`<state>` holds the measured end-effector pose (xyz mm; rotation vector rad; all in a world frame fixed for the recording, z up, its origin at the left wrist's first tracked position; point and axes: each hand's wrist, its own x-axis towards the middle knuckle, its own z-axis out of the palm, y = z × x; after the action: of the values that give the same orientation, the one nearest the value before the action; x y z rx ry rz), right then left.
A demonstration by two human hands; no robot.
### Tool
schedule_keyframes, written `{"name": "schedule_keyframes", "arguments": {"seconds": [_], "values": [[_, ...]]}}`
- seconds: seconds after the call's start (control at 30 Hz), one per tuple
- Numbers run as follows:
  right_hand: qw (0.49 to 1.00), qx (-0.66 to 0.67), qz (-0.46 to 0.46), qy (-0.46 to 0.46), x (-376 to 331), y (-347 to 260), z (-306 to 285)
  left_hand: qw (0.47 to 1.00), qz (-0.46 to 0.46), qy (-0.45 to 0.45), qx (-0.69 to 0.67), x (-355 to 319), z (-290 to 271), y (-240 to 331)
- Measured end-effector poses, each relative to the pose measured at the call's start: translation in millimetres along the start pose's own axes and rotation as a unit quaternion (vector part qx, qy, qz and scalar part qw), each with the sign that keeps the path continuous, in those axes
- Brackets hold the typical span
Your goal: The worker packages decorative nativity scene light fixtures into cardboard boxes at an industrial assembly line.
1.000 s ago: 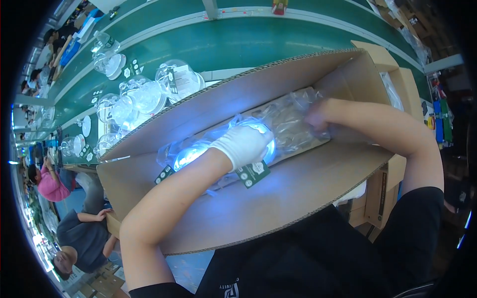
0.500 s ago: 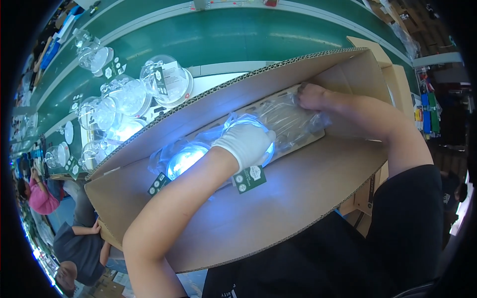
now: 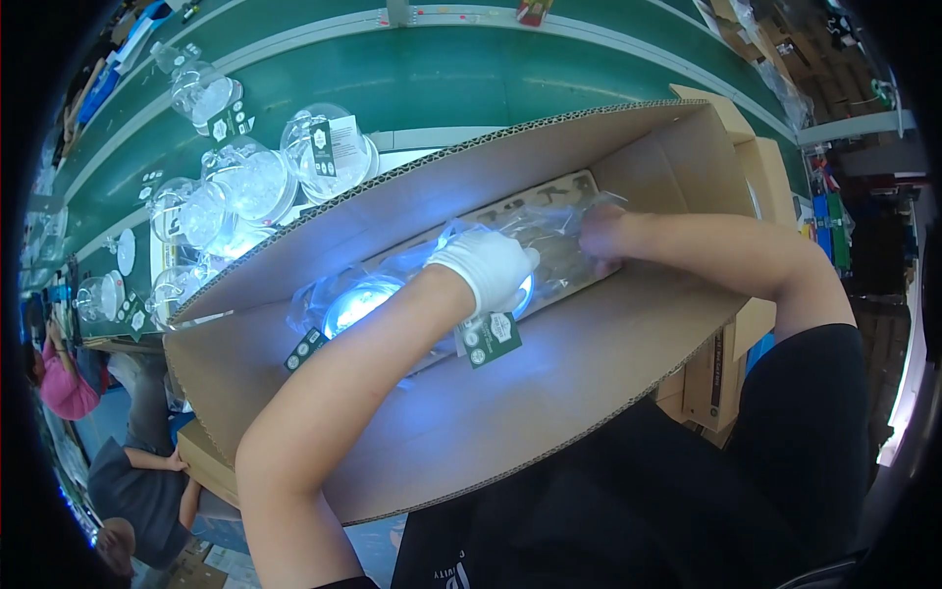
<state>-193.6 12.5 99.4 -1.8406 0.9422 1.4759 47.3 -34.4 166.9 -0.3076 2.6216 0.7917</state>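
Both my arms reach down into a large open cardboard box. My left hand, in a white glove, presses on a clear plastic-wrapped glass item that glows blue-white at the box bottom. My bare right hand rests on the clear plastic wrapping a little further right; whether its fingers grip it I cannot tell. Green and white hang tags dangle from the wrapped items beside my left wrist.
Several clear glass items with green tags stand on the green conveyor belt behind the box. More cardboard boxes sit to the right. Two other people work at the lower left.
The view has shifted slightly, so the box sits a bit lower in the picture. My right hand has drawn in toward my left along the wrapping. My left hand stays on the glowing item.
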Motion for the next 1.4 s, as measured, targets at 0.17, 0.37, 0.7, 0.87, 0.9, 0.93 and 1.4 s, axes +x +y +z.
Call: {"name": "schedule_keyframes", "arguments": {"seconds": [0.17,0.37,0.7,0.87,0.9,0.93,1.4], "values": [[0.958,-0.212,0.074,0.177,37,20,93,0.999,0.012,-0.017,0.035,16,-2,4],[0.969,-0.006,0.031,0.247,-1,61,47,1.000,0.006,-0.017,0.024,14,-3,5],[0.967,-0.116,0.089,0.211,-80,16,-21,0.998,-0.019,-0.041,0.036,9,-10,6],[0.996,0.033,-0.031,0.076,-47,-13,-16,0.998,-0.005,-0.040,0.053,10,-16,12],[0.995,0.035,-0.068,0.063,-25,-10,5,0.998,-0.001,-0.032,0.045,11,-15,11],[0.993,0.035,-0.104,0.051,-6,-8,19,0.999,0.004,-0.025,0.038,12,-15,9],[0.958,0.175,-0.197,0.109,75,-1,48,0.998,-0.003,-0.039,0.042,9,-12,4]]}}
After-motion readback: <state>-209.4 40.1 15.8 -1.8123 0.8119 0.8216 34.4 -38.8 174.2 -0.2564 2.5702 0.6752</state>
